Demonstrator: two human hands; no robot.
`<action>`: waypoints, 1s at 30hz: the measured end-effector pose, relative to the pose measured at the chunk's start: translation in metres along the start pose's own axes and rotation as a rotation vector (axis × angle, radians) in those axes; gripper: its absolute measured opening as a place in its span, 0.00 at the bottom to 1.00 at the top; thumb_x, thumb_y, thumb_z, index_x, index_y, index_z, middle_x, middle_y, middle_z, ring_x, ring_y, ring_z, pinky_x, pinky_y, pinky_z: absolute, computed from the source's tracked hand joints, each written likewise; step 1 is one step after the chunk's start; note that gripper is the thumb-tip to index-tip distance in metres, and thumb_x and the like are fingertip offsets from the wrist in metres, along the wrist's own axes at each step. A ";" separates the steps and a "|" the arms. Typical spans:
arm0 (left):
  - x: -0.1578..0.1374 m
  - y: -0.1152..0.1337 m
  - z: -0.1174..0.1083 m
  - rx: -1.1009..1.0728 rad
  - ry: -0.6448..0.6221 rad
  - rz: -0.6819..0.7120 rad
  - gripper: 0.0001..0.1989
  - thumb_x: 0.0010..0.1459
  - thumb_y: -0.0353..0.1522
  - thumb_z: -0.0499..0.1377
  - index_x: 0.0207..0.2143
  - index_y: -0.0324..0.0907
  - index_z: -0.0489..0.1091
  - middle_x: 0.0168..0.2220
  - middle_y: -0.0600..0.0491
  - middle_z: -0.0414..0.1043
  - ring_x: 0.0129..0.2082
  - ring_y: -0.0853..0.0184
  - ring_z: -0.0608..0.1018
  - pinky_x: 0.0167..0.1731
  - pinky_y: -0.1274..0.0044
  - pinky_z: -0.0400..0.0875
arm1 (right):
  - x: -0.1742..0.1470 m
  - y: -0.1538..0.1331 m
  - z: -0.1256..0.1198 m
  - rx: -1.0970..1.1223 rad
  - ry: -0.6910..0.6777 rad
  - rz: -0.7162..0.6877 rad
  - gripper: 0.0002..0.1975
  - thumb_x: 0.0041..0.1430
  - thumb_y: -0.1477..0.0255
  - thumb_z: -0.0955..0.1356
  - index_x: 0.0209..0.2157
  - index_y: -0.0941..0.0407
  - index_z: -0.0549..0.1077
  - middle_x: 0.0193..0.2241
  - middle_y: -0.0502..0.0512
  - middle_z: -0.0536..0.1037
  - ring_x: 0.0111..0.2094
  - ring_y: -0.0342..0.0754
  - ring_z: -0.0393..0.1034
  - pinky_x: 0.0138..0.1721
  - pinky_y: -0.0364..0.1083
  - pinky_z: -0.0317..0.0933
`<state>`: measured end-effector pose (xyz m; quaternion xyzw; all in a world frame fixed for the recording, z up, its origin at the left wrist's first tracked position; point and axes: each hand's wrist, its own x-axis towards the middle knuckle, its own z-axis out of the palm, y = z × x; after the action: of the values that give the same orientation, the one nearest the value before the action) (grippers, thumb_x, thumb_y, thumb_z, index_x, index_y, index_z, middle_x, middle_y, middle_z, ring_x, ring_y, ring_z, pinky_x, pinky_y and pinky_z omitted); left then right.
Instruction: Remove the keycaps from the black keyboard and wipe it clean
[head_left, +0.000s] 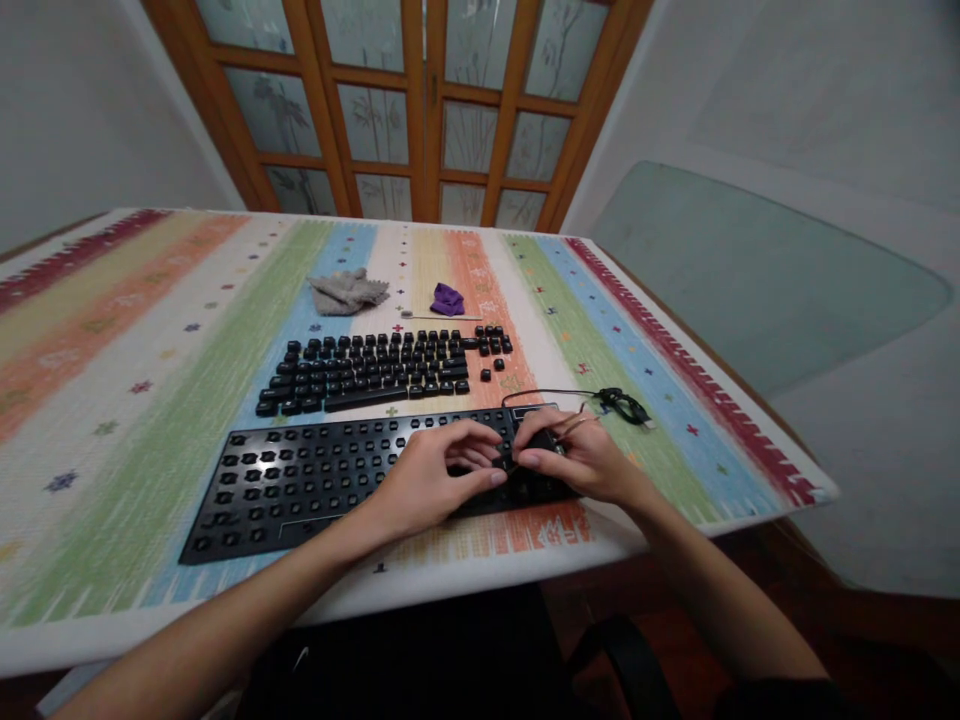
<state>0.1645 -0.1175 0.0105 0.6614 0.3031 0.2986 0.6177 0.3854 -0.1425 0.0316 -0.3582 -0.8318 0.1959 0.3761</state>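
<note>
A black keyboard (315, 470) lies near the table's front edge, with bare switches over most of its left and middle part. My left hand (431, 475) rests on its right-hand part, fingers curled but apart from the thumb, with nothing visible in them. Just to the right, my right hand (576, 458) is closed over the number-pad end, thumb and index finger together. A thin wire tool (579, 412), which looks like a wire keycap puller, sticks out from that hand. What its tip touches is hidden by my fingers. Loose black keycaps (367, 365) lie in rows behind the keyboard.
The keyboard's cable (626, 405) is bundled to the right. Farther back are a grey cloth (346, 291), a purple cloth (448, 299) and a thin brush (420, 316). A striped tablecloth (127, 480) covers the table; wood-and-glass doors (420, 120) stand behind it.
</note>
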 end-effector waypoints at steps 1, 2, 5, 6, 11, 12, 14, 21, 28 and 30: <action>0.001 0.000 -0.001 -0.059 -0.011 -0.040 0.16 0.51 0.32 0.69 0.42 0.37 0.73 0.37 0.50 0.79 0.36 0.67 0.81 0.43 0.72 0.76 | -0.001 -0.001 -0.001 0.001 -0.001 -0.012 0.12 0.67 0.63 0.67 0.36 0.57 0.75 0.29 0.53 0.79 0.30 0.44 0.74 0.33 0.42 0.65; 0.002 0.001 -0.002 -0.109 -0.020 -0.074 0.16 0.50 0.32 0.69 0.42 0.37 0.73 0.37 0.50 0.78 0.36 0.67 0.80 0.43 0.72 0.75 | -0.001 -0.003 -0.002 0.003 0.000 -0.024 0.12 0.67 0.63 0.67 0.36 0.57 0.75 0.29 0.53 0.79 0.30 0.44 0.74 0.33 0.42 0.66; 0.004 0.004 -0.005 -0.212 -0.033 -0.131 0.16 0.49 0.32 0.70 0.40 0.37 0.74 0.37 0.51 0.78 0.36 0.69 0.79 0.44 0.73 0.74 | -0.003 -0.006 -0.005 0.012 0.018 -0.054 0.12 0.67 0.63 0.67 0.37 0.57 0.74 0.29 0.53 0.79 0.30 0.43 0.74 0.33 0.42 0.67; 0.005 0.005 -0.005 -0.228 -0.038 -0.141 0.16 0.49 0.32 0.70 0.41 0.37 0.74 0.37 0.51 0.78 0.36 0.69 0.79 0.44 0.73 0.74 | -0.004 -0.006 -0.005 0.014 0.030 -0.067 0.12 0.67 0.63 0.67 0.37 0.57 0.74 0.30 0.53 0.79 0.30 0.43 0.74 0.34 0.42 0.67; 0.008 0.006 -0.006 -0.253 -0.092 -0.167 0.18 0.48 0.32 0.71 0.41 0.37 0.74 0.39 0.50 0.78 0.37 0.68 0.79 0.45 0.72 0.73 | -0.006 -0.006 -0.005 -0.012 0.044 -0.125 0.09 0.67 0.64 0.68 0.39 0.57 0.72 0.30 0.53 0.79 0.32 0.43 0.75 0.36 0.43 0.68; 0.008 0.005 -0.006 -0.253 -0.089 -0.157 0.17 0.48 0.32 0.71 0.40 0.37 0.74 0.38 0.50 0.78 0.37 0.68 0.79 0.45 0.72 0.73 | -0.006 -0.006 -0.005 -0.014 0.043 -0.134 0.09 0.67 0.64 0.68 0.40 0.56 0.72 0.31 0.53 0.79 0.32 0.43 0.75 0.36 0.43 0.68; 0.008 0.004 -0.006 -0.239 -0.077 -0.114 0.15 0.49 0.32 0.70 0.40 0.38 0.75 0.38 0.49 0.79 0.37 0.67 0.80 0.45 0.72 0.74 | -0.006 -0.007 -0.005 -0.015 0.046 -0.144 0.09 0.67 0.64 0.68 0.40 0.56 0.72 0.31 0.53 0.79 0.33 0.43 0.75 0.37 0.43 0.68; 0.002 0.005 -0.007 0.235 0.009 0.215 0.10 0.59 0.31 0.63 0.43 0.40 0.78 0.41 0.49 0.81 0.38 0.65 0.83 0.42 0.73 0.78 | -0.008 -0.006 -0.004 -0.072 0.062 -0.081 0.11 0.67 0.62 0.67 0.39 0.56 0.72 0.32 0.53 0.80 0.33 0.44 0.75 0.37 0.44 0.69; 0.004 0.013 -0.015 0.716 -0.009 0.605 0.08 0.63 0.29 0.60 0.44 0.37 0.76 0.40 0.48 0.79 0.38 0.67 0.80 0.40 0.76 0.77 | -0.007 -0.008 -0.001 -0.184 0.073 -0.161 0.12 0.68 0.62 0.66 0.40 0.57 0.70 0.31 0.54 0.80 0.32 0.44 0.74 0.36 0.44 0.69; 0.005 0.016 -0.016 0.835 -0.055 0.653 0.09 0.66 0.28 0.57 0.45 0.36 0.75 0.40 0.46 0.78 0.38 0.65 0.80 0.39 0.73 0.78 | -0.007 -0.010 0.000 -0.210 0.073 -0.165 0.11 0.69 0.63 0.65 0.41 0.57 0.70 0.31 0.54 0.80 0.32 0.45 0.75 0.36 0.44 0.69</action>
<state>0.1555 -0.1043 0.0276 0.9186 0.1582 0.3119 0.1840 0.3842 -0.1540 0.0340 -0.3330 -0.8600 0.0629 0.3815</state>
